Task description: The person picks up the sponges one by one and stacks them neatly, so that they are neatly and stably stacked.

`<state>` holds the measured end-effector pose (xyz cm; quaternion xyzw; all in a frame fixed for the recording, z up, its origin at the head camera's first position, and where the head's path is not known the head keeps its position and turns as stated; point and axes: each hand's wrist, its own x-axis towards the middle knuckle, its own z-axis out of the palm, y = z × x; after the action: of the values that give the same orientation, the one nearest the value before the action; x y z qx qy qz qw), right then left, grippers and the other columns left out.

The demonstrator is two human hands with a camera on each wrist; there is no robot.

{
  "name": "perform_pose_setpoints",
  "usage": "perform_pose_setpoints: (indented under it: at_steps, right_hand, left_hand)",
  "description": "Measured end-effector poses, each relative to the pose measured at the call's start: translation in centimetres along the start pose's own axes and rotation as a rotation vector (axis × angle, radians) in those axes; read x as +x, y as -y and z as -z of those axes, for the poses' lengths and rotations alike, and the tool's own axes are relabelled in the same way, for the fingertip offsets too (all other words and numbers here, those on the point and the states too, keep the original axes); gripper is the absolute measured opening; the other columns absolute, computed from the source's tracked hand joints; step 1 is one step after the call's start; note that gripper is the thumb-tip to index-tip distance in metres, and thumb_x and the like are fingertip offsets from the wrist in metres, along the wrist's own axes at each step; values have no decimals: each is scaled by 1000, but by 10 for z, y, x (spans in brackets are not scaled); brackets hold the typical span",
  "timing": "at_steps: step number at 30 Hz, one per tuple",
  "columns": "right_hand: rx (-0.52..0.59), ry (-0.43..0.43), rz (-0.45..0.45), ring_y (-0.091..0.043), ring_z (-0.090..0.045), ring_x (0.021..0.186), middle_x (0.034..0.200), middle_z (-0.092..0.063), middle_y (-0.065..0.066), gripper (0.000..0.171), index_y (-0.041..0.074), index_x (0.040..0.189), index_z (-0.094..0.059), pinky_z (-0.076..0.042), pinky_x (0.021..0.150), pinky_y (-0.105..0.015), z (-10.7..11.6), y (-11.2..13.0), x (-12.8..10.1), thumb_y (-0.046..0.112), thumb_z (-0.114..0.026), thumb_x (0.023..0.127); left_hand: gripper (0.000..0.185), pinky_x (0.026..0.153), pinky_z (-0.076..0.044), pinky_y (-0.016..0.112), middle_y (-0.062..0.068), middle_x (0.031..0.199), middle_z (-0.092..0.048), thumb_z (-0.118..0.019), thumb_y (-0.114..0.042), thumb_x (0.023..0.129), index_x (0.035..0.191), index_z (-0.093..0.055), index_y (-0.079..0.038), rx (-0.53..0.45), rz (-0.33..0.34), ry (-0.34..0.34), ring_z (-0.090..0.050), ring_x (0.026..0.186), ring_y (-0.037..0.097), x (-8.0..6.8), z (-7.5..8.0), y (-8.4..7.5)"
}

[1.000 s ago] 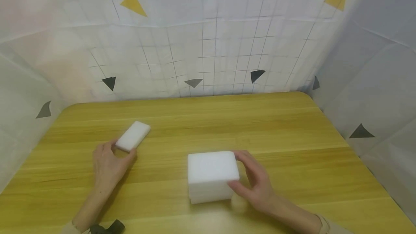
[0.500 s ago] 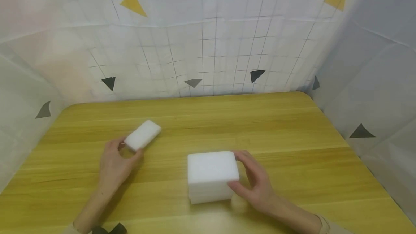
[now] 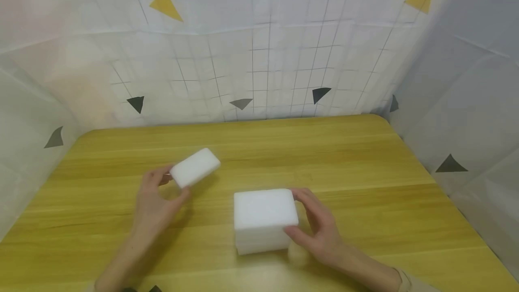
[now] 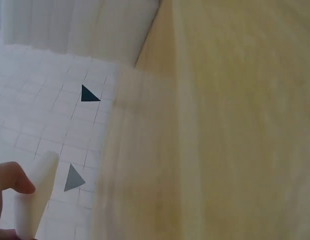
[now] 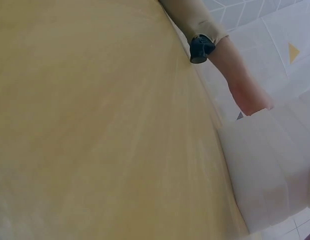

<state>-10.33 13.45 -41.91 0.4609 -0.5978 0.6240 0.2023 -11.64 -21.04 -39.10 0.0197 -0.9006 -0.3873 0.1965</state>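
My left hand (image 3: 156,204) pinches a white melamine sponge (image 3: 195,167) by its near end, thumb on one side and fingers on the other. It is tilted and held above the table, with a shadow beneath. In the left wrist view the sponge (image 4: 38,197) shows edge-on at the lower left. Right of it stands a stack of white sponges (image 3: 265,220); seams between several layers show in the right wrist view on the stack (image 5: 262,170). My right hand (image 3: 320,231) grips the stack's right end, thumb at the front and fingers at the back, partly hidden.
A wood-grain table (image 3: 365,161) lies under both hands, its rounded far corners close to the sheets. White sheeting (image 3: 284,48) with a line grid and triangles encloses the back and sides. A dark device (image 5: 201,48) is strapped at the left wrist.
My left hand has moved right, raising the sponge off the table and turning it towards the stack. The right hand and the stack have stayed put.
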Motion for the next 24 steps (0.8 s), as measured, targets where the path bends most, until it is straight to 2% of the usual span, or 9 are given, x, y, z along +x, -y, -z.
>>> perform_pose_setpoints:
  at_steps: [6, 14, 24]
  right_hand:
    - [-2, -3, 2, -22, -53, 123, 130, -58, -19, 59, -18, 136, -44, -42, 111, -28, 0, -1, 0, 0, -72, 88]
    - [-1, -2, 14, -22, -53, 122, 129, -58, -19, 58, -19, 135, -44, -42, 111, -28, -1, -2, 2, 0, -72, 88]
    - [0, -2, 8, -22, -53, 122, 129, -58, -20, 58, -19, 135, -44, -42, 112, -28, -1, -2, 2, 0, -71, 88]
  left_hand:
    - [57, 92, -48, 50, 14, 117, -55, -82, -10, 76, 129, -61, -4, -17, -88, -11, -60, 106, 31, -3, -1, -14]
    - [64, 94, -43, 30, 10, 116, -59, -86, -5, 71, 130, -61, -1, -70, -161, -16, -62, 107, 27, -8, -3, -29]
    - [62, 97, -43, 5, 6, 120, -62, -84, -2, 73, 130, -60, -6, -159, -186, -9, -66, 109, 24, -15, 0, -42]
